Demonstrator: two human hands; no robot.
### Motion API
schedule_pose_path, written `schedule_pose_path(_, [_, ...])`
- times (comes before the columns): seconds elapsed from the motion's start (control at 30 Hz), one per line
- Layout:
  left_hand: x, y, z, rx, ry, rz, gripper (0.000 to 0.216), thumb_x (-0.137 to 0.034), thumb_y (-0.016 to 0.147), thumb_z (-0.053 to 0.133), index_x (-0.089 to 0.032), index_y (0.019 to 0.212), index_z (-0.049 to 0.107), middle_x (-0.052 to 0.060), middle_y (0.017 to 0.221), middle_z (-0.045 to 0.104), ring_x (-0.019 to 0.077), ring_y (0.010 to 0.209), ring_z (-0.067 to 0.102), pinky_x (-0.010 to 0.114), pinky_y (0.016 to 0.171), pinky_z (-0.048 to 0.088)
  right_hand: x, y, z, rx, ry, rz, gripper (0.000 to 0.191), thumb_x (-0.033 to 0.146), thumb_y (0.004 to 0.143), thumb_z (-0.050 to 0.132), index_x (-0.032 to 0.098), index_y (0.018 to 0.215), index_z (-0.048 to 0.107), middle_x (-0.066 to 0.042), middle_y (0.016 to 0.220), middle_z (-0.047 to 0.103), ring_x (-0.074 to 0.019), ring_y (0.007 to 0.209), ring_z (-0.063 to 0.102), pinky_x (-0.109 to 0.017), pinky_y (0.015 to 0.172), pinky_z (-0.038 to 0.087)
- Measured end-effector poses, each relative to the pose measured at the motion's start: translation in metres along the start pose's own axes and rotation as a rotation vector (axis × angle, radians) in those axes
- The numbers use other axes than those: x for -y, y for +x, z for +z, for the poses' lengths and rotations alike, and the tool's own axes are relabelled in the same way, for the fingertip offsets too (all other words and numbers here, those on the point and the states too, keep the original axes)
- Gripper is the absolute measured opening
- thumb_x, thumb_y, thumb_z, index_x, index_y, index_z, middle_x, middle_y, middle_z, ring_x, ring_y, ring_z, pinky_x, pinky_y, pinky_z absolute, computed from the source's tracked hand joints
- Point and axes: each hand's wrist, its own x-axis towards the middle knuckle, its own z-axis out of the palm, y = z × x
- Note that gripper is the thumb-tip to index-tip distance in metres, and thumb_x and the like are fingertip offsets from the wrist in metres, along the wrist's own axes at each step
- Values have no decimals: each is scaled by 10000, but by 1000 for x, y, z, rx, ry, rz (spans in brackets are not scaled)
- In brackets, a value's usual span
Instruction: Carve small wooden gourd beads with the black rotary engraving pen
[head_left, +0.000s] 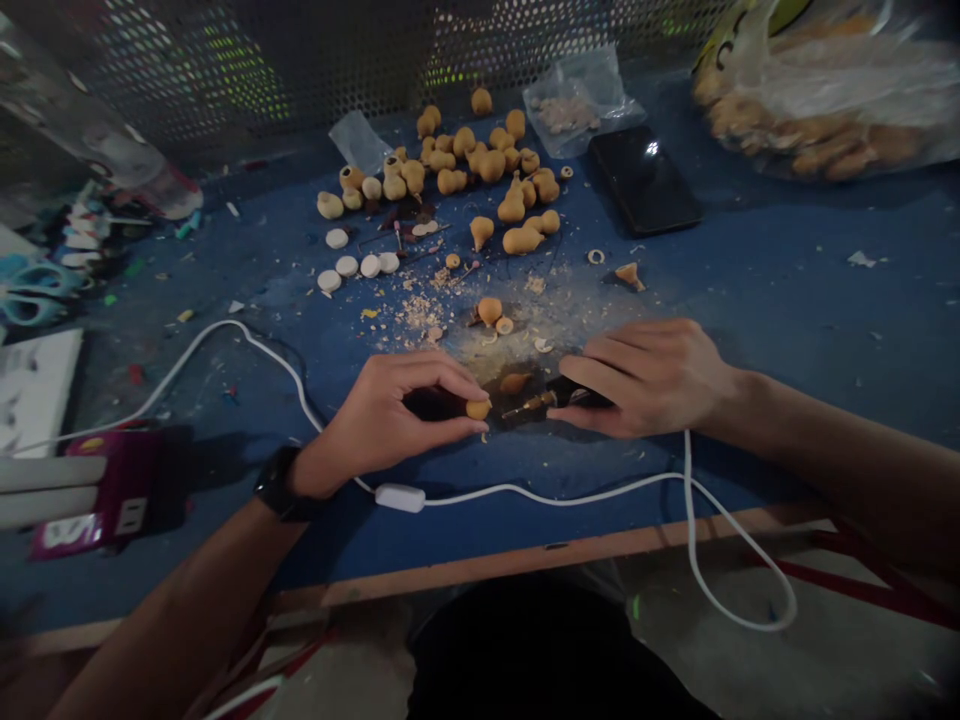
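Left hand (409, 405): thumb and fingertips pinch a small gourd (478, 409), low over the worktop (795, 290), near its front edge.
Right hand (645, 380): grips a dark handheld tool (538, 401), brass-toned collar; thin tip points left toward the small gourd, apart from it. Spinning or not: cannot tell.
Slip risk: small, rounded piece, narrow pinch; it could roll under side pressure, letting the tip skid into the left fingertips.
Cord risk: white cord (540, 490) passes beneath the left wrist; its loop hangs past the front edge at right. A snag could jerk the tool, if joined; connection hidden.
Loose gourd (514, 383): just beyond the tip, could be knocked.
Far side: shavings (420, 310) and gourd cluster (487, 165) limit forward reach.
Room: widest stretch right of the right hand, short of the phone (645, 180); scraps lie there.
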Motion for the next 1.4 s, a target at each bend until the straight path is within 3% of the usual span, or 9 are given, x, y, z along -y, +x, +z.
schedule_pose_path(0.3, [-2, -1, -1, 39, 0, -20, 172, -185, 918, 1033, -218, 1053, 932, 67, 961, 935, 186, 795, 876, 230, 723, 661, 1, -2, 3, 17, -19, 0, 469, 592, 1216, 596, 258, 978, 823, -21, 774, 752, -196, 688, 666, -347, 642, 477])
schedule_pose_path(0.57, [-2, 0, -1, 26, 45, -10, 156, -284, 948, 1037, -228, 1065, 950, 73, 971, 944, 204, 814, 889, 257, 761, 699, 1, -3, 4, 76, -54, -11, 473, 615, 1210, 587, 251, 1013, 816, -23, 807, 757, -200, 720, 643, -349, 691, 453])
schedule_pose_path(1.0, [2, 1, 1, 31, 38, -37, 201, -395, 939, 1049, -249, 1035, 951, 84, 962, 939, 228, 836, 892, 289, 779, 715, -1, 7, -2, -4, 7, -64, 485, 558, 1230, 608, 200, 954, 783, -11, 764, 702, -166, 668, 617, -315, 648, 443])
schedule_pose_path(1.4, [-2, 1, -1, 46, 46, -50, 188, -342, 933, 1053, -231, 1041, 946, 85, 983, 945, 218, 831, 892, 262, 738, 693, 1, 4, 0, 27, 11, -37, 485, 595, 1212, 623, 236, 936, 798, -15, 766, 740, -185, 672, 644, -329, 627, 473])
